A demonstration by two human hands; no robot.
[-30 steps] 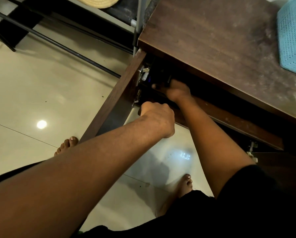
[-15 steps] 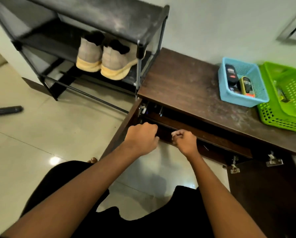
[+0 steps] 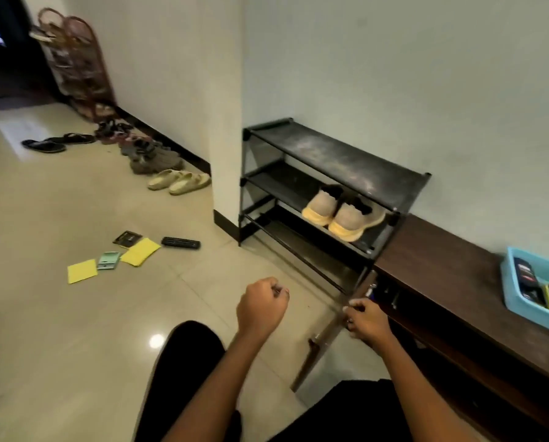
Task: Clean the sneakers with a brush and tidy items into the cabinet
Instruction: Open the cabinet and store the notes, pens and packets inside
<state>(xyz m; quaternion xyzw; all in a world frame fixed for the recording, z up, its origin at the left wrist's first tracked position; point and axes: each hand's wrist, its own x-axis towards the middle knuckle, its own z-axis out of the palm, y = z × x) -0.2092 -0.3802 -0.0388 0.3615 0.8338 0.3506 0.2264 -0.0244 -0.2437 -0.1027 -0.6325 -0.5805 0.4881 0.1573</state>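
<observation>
A pair of beige sneakers (image 3: 340,212) with yellow soles stands on the middle shelf of a black shoe rack (image 3: 346,161). To its right is the brown cabinet (image 3: 451,275), its left door (image 3: 322,346) swung open toward me. My left hand (image 3: 260,306) hovers over the floor as a fist with nothing in it. My right hand (image 3: 367,319) is curled beside the door's upper edge; I cannot tell whether it touches the door. On the floor lie two yellow cloths (image 3: 140,252), a green flat item (image 3: 109,260), a black card (image 3: 127,239) and a long black object (image 3: 180,243).
A blue basket (image 3: 512,291) holding bottles sits on the cabinet top at the right edge. Sandals and shoes (image 3: 177,181) line the left wall, with a wicker rack (image 3: 75,65) behind them. My legs in black fill the bottom.
Both hands have come out of the cabinet and drawn back. My view has lifted and swung left, so the floor items and the hallway now show.
</observation>
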